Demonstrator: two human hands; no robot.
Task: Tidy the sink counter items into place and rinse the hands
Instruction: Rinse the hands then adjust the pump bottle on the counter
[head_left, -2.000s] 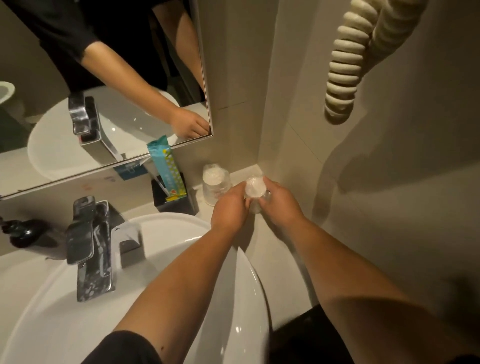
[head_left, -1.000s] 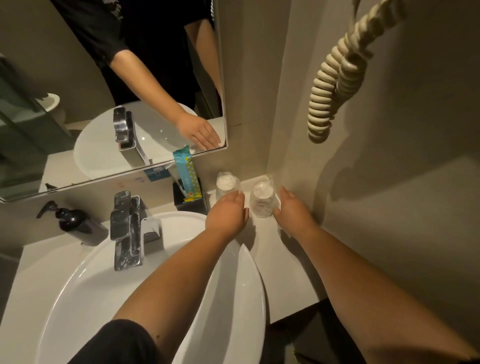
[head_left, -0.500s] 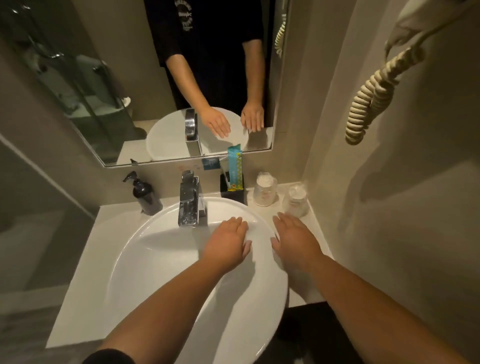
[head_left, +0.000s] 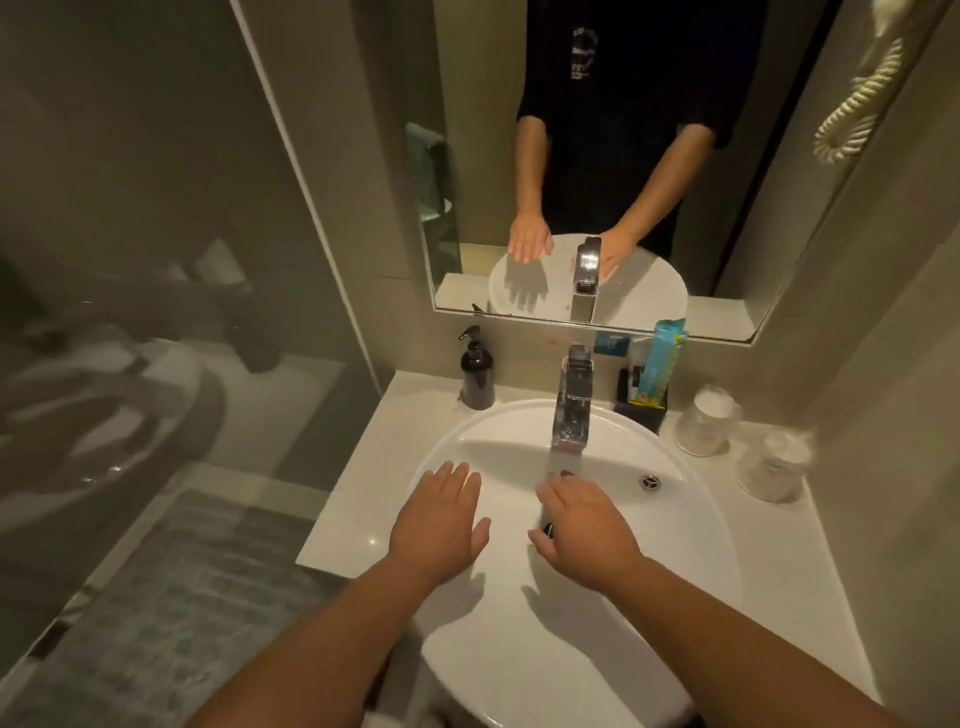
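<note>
Both hands hover palm-down over the white oval basin (head_left: 691, 566). My left hand (head_left: 441, 519) is spread open left of the chrome tap (head_left: 574, 400). My right hand (head_left: 584, 525) is open directly below the spout, where water seems to run down; neither hand holds anything. Two wrapped glass cups stand on the counter at the right: one (head_left: 707, 421) near the wall, the other (head_left: 774, 467) closer to me. A black holder (head_left: 641, 408) with a blue-green packet (head_left: 662, 364) stands behind the basin.
A dark pump soap bottle (head_left: 477, 374) stands at the back left of the counter (head_left: 358, 478). The mirror (head_left: 597, 171) fills the wall behind. A coiled cream cord (head_left: 852, 119) hangs on the right wall. A glass partition (head_left: 156, 312) closes off the left side.
Two seconds ago both hands held a wrapped cup at the right corner. They set it down beside the other cup, drew back and moved left over the basin under the tap.
</note>
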